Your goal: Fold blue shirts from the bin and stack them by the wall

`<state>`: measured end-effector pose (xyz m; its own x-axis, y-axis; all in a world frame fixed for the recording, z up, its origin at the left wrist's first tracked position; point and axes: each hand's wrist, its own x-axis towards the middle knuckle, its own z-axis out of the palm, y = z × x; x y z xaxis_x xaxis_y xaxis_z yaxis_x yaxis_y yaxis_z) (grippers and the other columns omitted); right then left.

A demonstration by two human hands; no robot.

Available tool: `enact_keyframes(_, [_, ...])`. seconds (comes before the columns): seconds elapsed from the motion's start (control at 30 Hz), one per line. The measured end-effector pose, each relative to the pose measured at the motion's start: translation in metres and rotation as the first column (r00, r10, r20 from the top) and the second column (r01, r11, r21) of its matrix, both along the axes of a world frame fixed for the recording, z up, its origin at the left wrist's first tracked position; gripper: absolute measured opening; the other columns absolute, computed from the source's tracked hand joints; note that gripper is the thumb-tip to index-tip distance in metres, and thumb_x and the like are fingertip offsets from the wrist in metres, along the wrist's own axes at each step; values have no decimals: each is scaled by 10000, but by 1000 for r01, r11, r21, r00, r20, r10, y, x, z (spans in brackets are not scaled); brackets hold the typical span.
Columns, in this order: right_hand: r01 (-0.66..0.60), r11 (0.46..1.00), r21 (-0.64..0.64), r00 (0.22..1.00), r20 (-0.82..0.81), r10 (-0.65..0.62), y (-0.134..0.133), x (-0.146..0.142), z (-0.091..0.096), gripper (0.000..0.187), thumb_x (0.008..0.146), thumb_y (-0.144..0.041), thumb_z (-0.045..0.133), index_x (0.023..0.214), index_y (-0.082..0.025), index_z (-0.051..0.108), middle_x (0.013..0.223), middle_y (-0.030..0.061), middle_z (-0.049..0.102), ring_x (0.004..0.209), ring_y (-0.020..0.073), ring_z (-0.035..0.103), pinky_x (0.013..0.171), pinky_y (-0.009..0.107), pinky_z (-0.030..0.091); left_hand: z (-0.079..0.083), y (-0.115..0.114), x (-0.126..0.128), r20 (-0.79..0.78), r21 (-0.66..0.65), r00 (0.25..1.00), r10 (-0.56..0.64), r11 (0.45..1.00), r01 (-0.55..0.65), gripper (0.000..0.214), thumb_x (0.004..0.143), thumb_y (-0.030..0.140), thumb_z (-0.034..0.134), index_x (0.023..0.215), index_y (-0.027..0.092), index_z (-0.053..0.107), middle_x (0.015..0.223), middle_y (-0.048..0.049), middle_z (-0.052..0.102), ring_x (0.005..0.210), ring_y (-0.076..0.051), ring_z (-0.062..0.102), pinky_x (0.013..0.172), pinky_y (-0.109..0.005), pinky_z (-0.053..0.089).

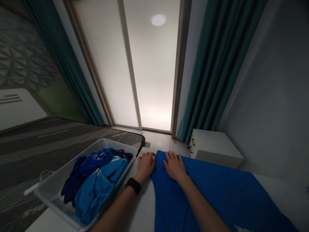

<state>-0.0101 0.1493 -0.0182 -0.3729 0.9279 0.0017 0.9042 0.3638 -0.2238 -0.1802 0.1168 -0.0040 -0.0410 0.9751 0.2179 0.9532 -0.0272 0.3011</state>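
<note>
A blue garment [217, 183], which looks like a shirt, lies spread over the white table [145, 206]. My right hand [175, 166] rests flat on its far left part, fingers stretched out and holding nothing. Just left of the cloth, my left hand [145, 166] lies on the table with its fingers apart, its fingertips by the garment's far left corner. A black watch [133, 185] is on my left wrist. White print shows at the garment's near edge, partly out of frame.
Left of my hands, a clear plastic bin [54, 211] holds crumpled blue clothes [96, 180]. A dark mattress [19, 154] lies beyond it. A white drawer cabinet [217, 145] stands past the table on the right. Frosted sliding doors [154, 74] and teal curtains [212, 71] are behind.
</note>
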Motion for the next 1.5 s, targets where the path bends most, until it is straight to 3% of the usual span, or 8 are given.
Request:
enact_keyframes(0.1, [-17,999,33,1000,-12,18,-2,-4,4,611,988,-395,207,1523,-112,291,1589,97,269,1474,258,189,1187,521,44,-1,-10,-6,-5,-1,1000,-19,1000,19,242,922,192,492,1123,241,617,1106,-54,653,1094,-252,548,896,-388,366])
enact_keyframes(0.3, [-239,970,32,969,-60,241,-11,-15,4,590,993,-393,191,1526,-163,294,1599,52,237,1483,209,165,1197,476,94,-5,-23,-10,9,-21,998,-59,998,59,329,927,245,524,1251,285,567,1253,-52,592,1168,-250,513,979,-412,363])
enact_keyframes(0.47, [-223,975,10,974,-24,223,-13,-16,-3,616,994,-481,182,1529,-194,289,1605,45,209,1491,214,122,1195,497,38,-10,-28,-12,-49,-55,995,-81,995,79,395,941,187,475,1315,300,534,1374,-55,540,1258,-246,475,1054,-434,339])
enact_keyframes(0.7, [-222,975,-12,975,-8,222,-13,-16,1,583,998,-496,186,1528,-273,283,1615,18,185,1493,207,106,1188,510,31,-13,-30,-18,-62,-57,992,-106,993,103,369,961,211,462,1299,327,557,1404,-38,531,1289,-236,461,1085,-436,328])
enact_keyframes(0.93, [-229,973,-41,973,0,229,-12,-16,6,575,990,-402,206,1531,-225,285,1612,19,195,1488,215,137,1188,512,53,-14,-31,-20,-29,-33,993,-113,993,113,311,958,229,484,1243,306,584,1376,-40,543,1275,-237,460,1087,-435,308])
enact_keyframes(1.07, [-226,973,-55,974,17,227,-5,-20,16,570,964,-323,248,1502,-168,357,1583,60,298,1448,254,252,1168,497,167,-14,-32,-18,-27,-23,993,-117,993,117,306,961,239,474,1241,310,577,1374,-32,538,1264,-243,453,1075,-431,308])
enact_keyframes(1.17, [-259,965,-33,965,17,260,2,-27,21,564,970,-307,227,1482,-134,387,1565,82,341,1419,254,303,1165,459,186,-15,-32,-18,-20,-18,993,-118,993,118,302,958,241,474,1243,292,562,1368,-33,541,1263,-242,450,1080,-427,300])
enact_keyframes(1.5, [-172,983,-60,984,30,174,26,-37,10,580,976,-389,268,1509,-165,325,1564,94,343,1427,267,294,1161,494,168,-14,-32,-18,-2,-19,994,-109,994,109,249,949,245,504,1193,258,554,1362,-48,543,1264,-242,449,1082,-421,291])
